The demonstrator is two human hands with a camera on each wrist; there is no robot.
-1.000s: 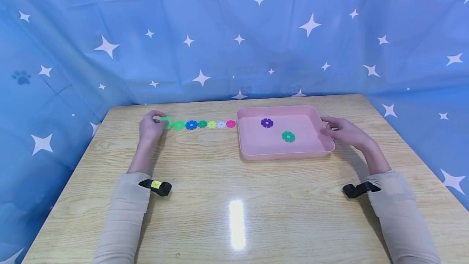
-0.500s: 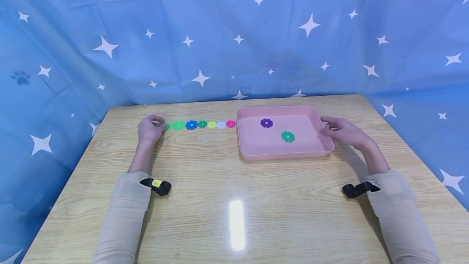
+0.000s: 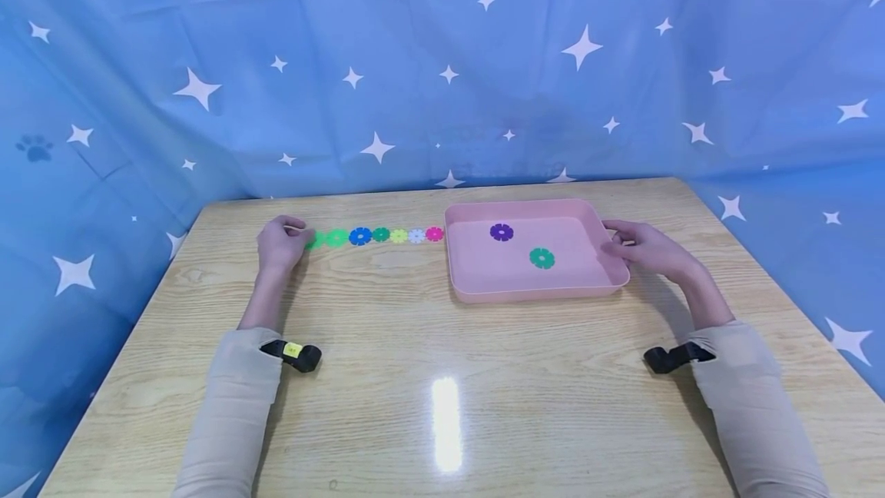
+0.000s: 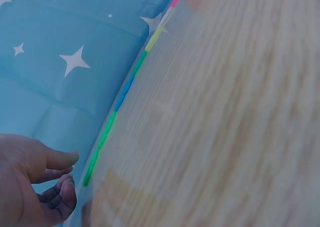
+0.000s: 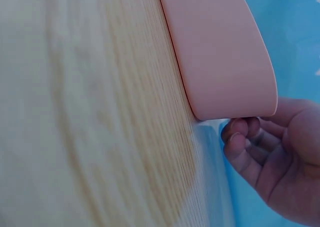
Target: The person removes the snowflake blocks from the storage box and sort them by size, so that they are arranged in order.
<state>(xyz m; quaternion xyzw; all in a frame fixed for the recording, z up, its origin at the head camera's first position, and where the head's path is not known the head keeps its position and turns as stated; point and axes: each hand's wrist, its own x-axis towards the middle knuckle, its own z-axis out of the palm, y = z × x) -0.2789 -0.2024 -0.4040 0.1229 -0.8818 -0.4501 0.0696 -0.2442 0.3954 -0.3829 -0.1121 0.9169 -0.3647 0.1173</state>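
Note:
Notched plastic snowflake discs lie flat in a row along the back of the table. From the left come a bright green disc (image 3: 315, 241), a second green disc (image 3: 337, 237), a blue disc (image 3: 360, 236), then dark green, yellow, pale and pink ones. At the row's left end is my left hand (image 3: 282, 244), its thumb overlapping the first disc in the head view. The left wrist view shows its loosely bent fingers (image 4: 65, 192) just short of that disc. My right hand (image 3: 646, 246) holds the right rim of a pink tray (image 3: 477, 283), fingers curled against the outer wall.
Inside the tray are a purple disc (image 3: 502, 232) and a green disc (image 3: 542, 258). Its left side stands right by the pink disc (image 3: 434, 234). A blue star-patterned curtain (image 3: 442, 98) hangs behind the wooden table (image 3: 387, 375). Black wrist cameras jut from both sleeves.
The leftmost green disc, raised and tilted in my left hand earlier, now lies flat at the row's end. That hand has drawn slightly left. My right hand and the tray stay put.

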